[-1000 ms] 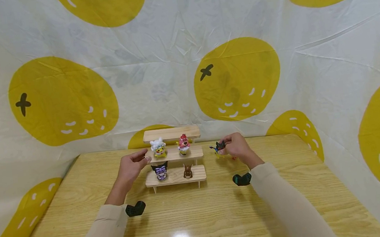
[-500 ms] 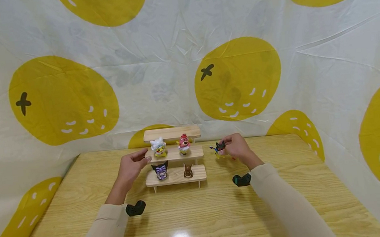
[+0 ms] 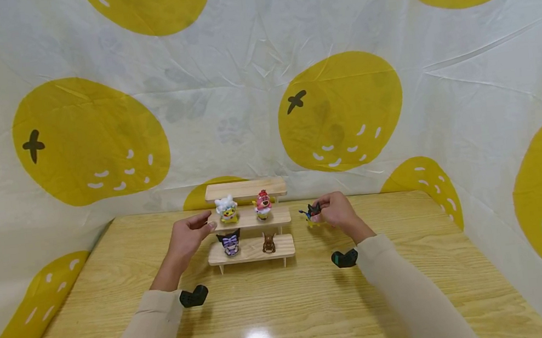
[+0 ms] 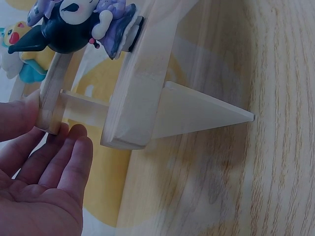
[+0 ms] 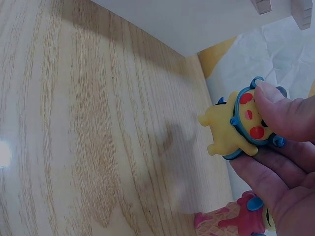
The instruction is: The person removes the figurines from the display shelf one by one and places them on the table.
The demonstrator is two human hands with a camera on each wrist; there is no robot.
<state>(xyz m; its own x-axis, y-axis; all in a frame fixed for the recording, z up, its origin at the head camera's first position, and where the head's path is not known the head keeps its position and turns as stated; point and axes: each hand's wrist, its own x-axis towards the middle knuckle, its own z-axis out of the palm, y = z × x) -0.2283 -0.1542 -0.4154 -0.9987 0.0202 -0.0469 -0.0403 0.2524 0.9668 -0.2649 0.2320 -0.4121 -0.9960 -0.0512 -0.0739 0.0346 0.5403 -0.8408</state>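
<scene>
My left hand (image 3: 188, 242) grips the left end of the middle tier of a three-tier wooden display stand (image 3: 251, 252). In the left wrist view the thumb lies on one face of that board (image 4: 49, 105) and the fingers on the other. My right hand (image 3: 340, 212) is right of the stand, holding a small yellow figurine with a dark blue hood (image 5: 226, 125) between thumb and fingers, off the table. On the middle tier stand a white-hooded yellow figurine (image 3: 227, 211) and a pink one (image 3: 263, 207). A black-and-purple figurine (image 3: 231, 245) and a brown one (image 3: 269, 243) occupy the bottom tier.
The wooden table (image 3: 285, 305) meets a white cloth with yellow fruit prints (image 3: 339, 112) behind. Below my right hand in its wrist view is a pink cone-based figurine (image 5: 234, 219). A black device hangs under each wrist, the right one (image 3: 344, 259) nearer the stand.
The right hand has sunk very slightly with the yellow figurine, and a red bit behind it no longer shows in the head view. The left hand keeps its grip on the stand.
</scene>
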